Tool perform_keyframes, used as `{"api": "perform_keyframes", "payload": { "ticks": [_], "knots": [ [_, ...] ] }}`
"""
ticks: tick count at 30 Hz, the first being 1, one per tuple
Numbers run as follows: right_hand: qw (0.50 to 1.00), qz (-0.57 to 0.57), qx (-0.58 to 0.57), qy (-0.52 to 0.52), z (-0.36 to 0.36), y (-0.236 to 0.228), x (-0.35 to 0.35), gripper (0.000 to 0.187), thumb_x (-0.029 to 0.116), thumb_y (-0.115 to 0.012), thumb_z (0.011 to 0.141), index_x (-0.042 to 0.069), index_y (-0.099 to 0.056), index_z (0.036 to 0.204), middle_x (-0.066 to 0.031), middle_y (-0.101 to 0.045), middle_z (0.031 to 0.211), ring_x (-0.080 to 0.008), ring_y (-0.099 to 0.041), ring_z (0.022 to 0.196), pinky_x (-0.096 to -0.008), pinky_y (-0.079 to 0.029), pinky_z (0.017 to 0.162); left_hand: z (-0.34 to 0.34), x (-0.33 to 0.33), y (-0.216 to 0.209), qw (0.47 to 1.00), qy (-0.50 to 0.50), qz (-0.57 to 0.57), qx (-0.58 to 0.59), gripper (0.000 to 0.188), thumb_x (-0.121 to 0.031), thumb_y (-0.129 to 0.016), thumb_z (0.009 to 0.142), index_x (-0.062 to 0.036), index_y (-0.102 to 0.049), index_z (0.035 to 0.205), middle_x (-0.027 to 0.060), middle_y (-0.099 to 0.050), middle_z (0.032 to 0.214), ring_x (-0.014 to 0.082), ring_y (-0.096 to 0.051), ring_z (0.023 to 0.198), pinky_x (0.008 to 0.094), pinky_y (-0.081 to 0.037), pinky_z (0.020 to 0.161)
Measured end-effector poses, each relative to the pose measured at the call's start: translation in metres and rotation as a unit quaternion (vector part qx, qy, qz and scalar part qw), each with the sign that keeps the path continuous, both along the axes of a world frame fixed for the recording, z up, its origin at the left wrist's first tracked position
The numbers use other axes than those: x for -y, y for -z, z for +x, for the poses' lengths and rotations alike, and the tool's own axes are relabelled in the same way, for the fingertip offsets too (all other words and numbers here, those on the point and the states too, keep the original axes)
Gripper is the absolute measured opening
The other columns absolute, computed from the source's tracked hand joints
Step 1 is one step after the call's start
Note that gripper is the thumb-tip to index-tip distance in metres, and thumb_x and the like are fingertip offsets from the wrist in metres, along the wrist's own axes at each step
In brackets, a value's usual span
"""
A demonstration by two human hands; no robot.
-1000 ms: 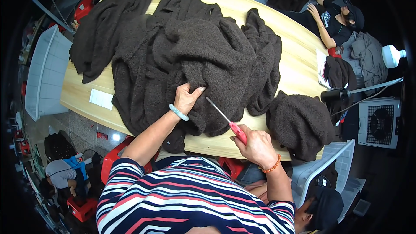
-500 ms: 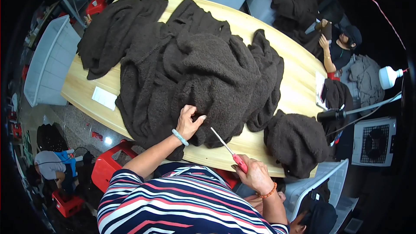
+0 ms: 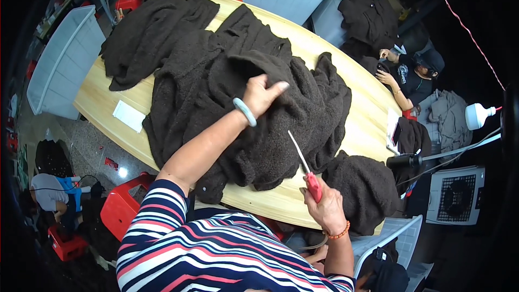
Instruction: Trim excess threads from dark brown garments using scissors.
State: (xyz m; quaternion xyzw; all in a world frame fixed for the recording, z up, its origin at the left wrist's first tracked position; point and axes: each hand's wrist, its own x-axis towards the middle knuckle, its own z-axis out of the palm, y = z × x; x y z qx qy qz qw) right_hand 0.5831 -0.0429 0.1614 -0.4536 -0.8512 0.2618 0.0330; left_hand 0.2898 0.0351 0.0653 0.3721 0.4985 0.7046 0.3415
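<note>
A heap of dark brown, fuzzy knit garments (image 3: 189,89) spreads over the pale wooden table (image 3: 367,97). My left hand (image 3: 262,95), with a pale bangle at the wrist, is in the middle of the heap. Its fingers are curled on a raised fold of one garment, and its thumb points out to the right. In my right hand (image 3: 327,205) are scissors (image 3: 309,176) with a red handle. Their slim blades look closed and point up and left, above the near right part of the heap.
A separate brown bundle (image 3: 363,186) sits at the table's right end. White labels or papers (image 3: 128,116) lie near the left edge. Grey bins (image 3: 62,65) and red stools (image 3: 121,205) stand around. A lamp arm (image 3: 405,161) reaches in from the right, where a co-worker (image 3: 413,78) handles dark cloth.
My left hand has moved away from me and to the right, lifting a garment fold. My right hand with the scissors has shifted right and slightly farther away.
</note>
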Motion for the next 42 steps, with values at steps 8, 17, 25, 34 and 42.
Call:
{"api": "perform_keyframes", "payload": {
  "ticks": [8,17,25,34,42],
  "knots": [
    [0.999,0.007,0.048,-0.013,0.003,0.0,-0.006,0.026,0.027,-0.067,0.088,0.01,-0.063,0.108,-0.0209,-0.064,0.071,-0.0413,-0.065,0.07,-0.0493,-0.051,0.066,0.018,0.029,0.059,0.955,-0.059,-0.104,-0.27,0.036,-0.024,-0.073,0.088,0.0012,-0.063,0.112,0.0117,-0.065,0.099,0.0161,-0.059,0.082,0.0307,-0.049,0.073],
    [0.997,-0.025,-0.021,-0.063,-0.032,-0.001,-0.02,0.031,0.021,-0.067,0.087,0.007,-0.06,0.114,-0.0208,-0.068,0.09,-0.0406,-0.066,0.085,-0.0451,-0.053,0.073,-0.033,0.091,0.075,0.902,-0.116,-0.158,-0.386,0.035,-0.017,-0.072,0.081,-0.0027,-0.065,0.112,0.0149,-0.065,0.1,0.0344,-0.063,0.095,0.0385,-0.051,0.085],
    [0.948,-0.12,-0.218,-0.196,-0.17,0.046,-0.082,0.031,0.028,-0.062,0.089,0.007,-0.059,0.111,-0.0242,-0.067,0.096,-0.0426,-0.063,0.096,-0.0495,-0.051,0.083,0.009,0.1,0.059,0.988,-0.078,-0.081,-0.107,0.019,-0.004,-0.066,0.091,-0.0007,-0.063,0.11,0.0008,-0.067,0.096,0.0067,-0.06,0.089,0.0233,-0.048,0.08],
    [0.974,0.088,-0.095,0.188,-0.032,0.121,-0.248,0.033,0.031,-0.069,0.087,-0.001,-0.061,0.084,-0.012,-0.063,0.068,-0.0198,-0.061,0.056,-0.0373,-0.048,0.054,-0.037,0.155,0.074,0.962,-0.046,-0.253,-0.093,0.046,-0.002,-0.073,0.085,0.0012,-0.053,0.126,0.0034,-0.063,0.098,0.0048,-0.059,0.079,0.0193,-0.049,0.075],
    [0.965,-0.03,-0.11,0.236,0.052,0.103,-0.184,0.029,0.023,-0.065,0.09,-0.004,-0.059,0.1,-0.0138,-0.064,0.072,-0.0233,-0.063,0.061,-0.0385,-0.051,0.06,-0.047,0.135,0.103,0.949,-0.058,-0.295,0.092,0.079,-0.033,-0.082,0.079,-0.0033,-0.042,0.14,0.0164,-0.059,0.122,0.0231,-0.059,0.107,0.0362,-0.049,0.087]
  ]
}}
